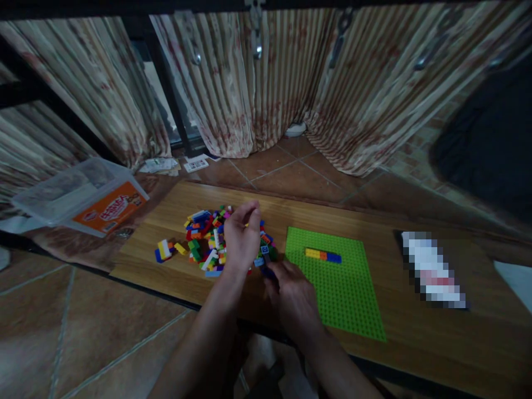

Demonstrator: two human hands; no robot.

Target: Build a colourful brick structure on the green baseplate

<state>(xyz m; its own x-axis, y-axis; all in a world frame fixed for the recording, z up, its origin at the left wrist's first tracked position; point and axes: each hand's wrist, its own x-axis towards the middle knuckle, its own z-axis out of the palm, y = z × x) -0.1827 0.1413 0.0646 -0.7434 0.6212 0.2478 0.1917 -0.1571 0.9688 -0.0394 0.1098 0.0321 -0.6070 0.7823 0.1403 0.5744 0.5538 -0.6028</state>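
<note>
Over the right part of a pile of colourful toy building bricks (206,239) is my left hand (242,238). Its fingers are curled together at the top; anything between them is hidden. Lower and to the right, my right hand (294,291) has its thumb and fingers closed around what looks like a dark blue toy brick (270,271), mostly covered by the fingers. Just beyond those fingertips lies a light blue brick (258,261). A green studded baseplate (349,293) lies right of my right hand. On it sits a short row of yellow, orange and blue bricks (323,255).
The wooden table (166,277) carries all of this. A few bricks (164,251) lie left of the pile. On the floor at the left stands a clear plastic box (89,194) with an orange label. A pixelated object (434,271) lies at the table's right. Striped curtains (282,72) hang behind.
</note>
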